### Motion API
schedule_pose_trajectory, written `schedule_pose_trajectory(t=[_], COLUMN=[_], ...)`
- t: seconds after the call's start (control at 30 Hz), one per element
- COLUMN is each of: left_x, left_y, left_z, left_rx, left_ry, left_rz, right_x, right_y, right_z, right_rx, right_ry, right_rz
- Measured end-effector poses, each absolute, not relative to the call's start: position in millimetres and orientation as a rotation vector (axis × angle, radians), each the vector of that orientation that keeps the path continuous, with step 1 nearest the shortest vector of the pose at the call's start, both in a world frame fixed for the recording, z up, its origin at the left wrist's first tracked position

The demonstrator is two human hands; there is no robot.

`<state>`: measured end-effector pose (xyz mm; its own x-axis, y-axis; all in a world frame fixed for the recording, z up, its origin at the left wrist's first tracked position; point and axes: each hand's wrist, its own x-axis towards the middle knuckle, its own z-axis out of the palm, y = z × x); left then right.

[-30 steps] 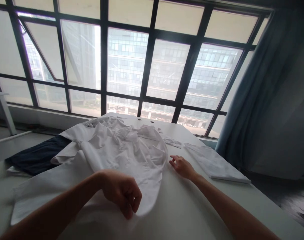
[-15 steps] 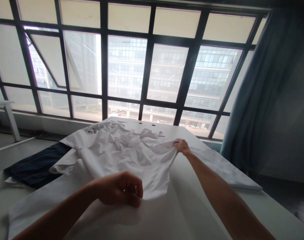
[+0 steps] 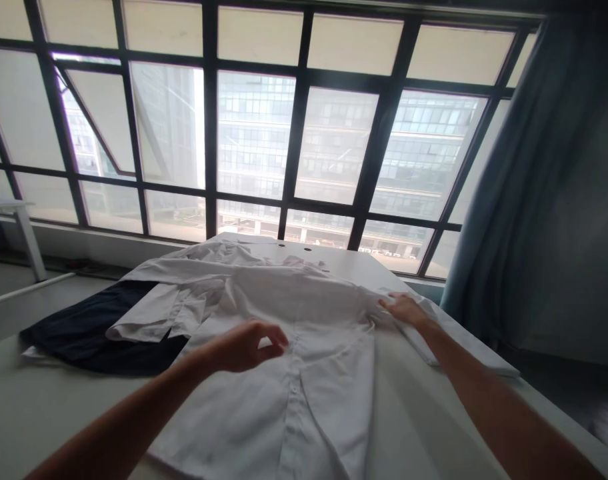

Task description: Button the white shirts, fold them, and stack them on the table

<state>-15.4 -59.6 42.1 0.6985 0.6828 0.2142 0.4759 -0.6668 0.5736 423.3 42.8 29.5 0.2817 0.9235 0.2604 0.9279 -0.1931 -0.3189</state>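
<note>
A white button-front shirt (image 3: 257, 390) lies spread on the table, its button placket facing up and its hem towards me. My left hand (image 3: 249, 345) hovers over the middle of the shirt beside the placket, fingers curved, with a gap between thumb and forefinger and nothing in it. At the right shoulder and sleeve of the shirt, my right hand (image 3: 404, 308) rests palm down, its fingers stretched out and touching the cloth. The left sleeve lies folded and wrinkled over a dark navy garment (image 3: 104, 327).
More crumpled white cloth (image 3: 219, 250) lies at the far end of the white table (image 3: 404, 407). A folded white stack (image 3: 477, 350) sits along the right edge. Windows (image 3: 254, 133) stand behind, with a blue curtain (image 3: 514, 200) at right and another table (image 3: 27, 233) far left.
The shirt has gone from bunched and lifted to lying flatter, with its placket showing. My left hand has let go of the hem and risen slightly; my right hand has moved right.
</note>
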Motion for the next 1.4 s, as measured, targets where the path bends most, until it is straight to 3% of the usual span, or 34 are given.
schedule_pose_trajectory(t=[0.17,0.27,0.53,0.7,0.93,1.03,1.23,1.4], left_x=[-43,-56,-57,-49,-27,-23,-25,-30], left_y=[-22,-11,-8,-15,-32,-35,-37,-44], left_z=[18,9,3,2,9,12,16,23], left_rx=[2.515,2.517,2.506,2.532,2.478,2.445,2.361,2.217], left_ry=[1.192,1.262,1.273,1.031,0.979,0.942,0.922,0.993], left_rz=[0.360,0.331,0.182,0.207,0.249,0.245,0.112,-0.172], right_x=[330,315,357,352,415,432,404,375], right_y=[0,-15,-15,-39,-69,-69,-47,-52], right_z=[-27,-35,-20,-8,52,51,8,12], right_rx=[-1.684,-1.690,-1.619,-1.422,-1.734,-1.887,-1.687,-1.788], right_ry=[-2.286,-2.451,-2.337,-2.364,-2.143,-2.074,-2.178,-2.399], right_rz=[0.212,0.400,0.444,0.457,1.051,0.966,0.532,0.519])
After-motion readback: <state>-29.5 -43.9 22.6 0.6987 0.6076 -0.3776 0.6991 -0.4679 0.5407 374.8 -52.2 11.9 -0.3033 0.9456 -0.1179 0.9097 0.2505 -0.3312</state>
